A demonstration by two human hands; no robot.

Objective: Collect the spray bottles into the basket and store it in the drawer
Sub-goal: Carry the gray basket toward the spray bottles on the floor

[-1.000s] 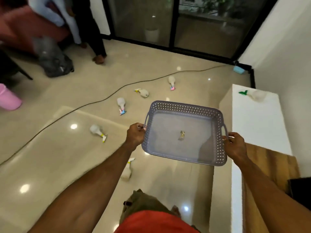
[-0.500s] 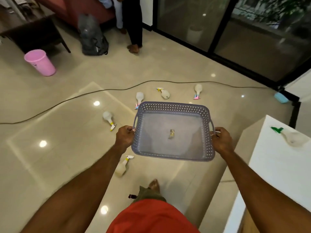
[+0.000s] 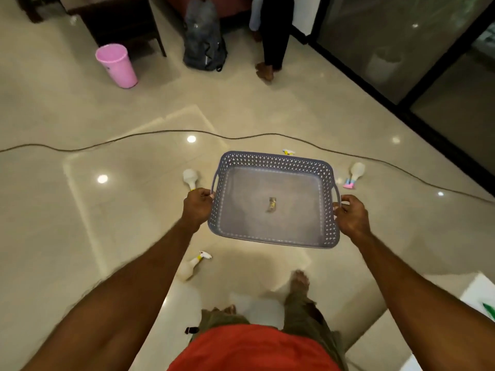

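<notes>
Three spray bottles (image 3: 355, 174) on glossy floor (image 3: 80, 236)

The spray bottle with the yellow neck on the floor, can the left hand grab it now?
Probably not yet. The left hand is closed on the basket handle, held well above the floor, and the spray bottle lies lower down beside the forearm. Nothing blocks it otherwise.
</notes>
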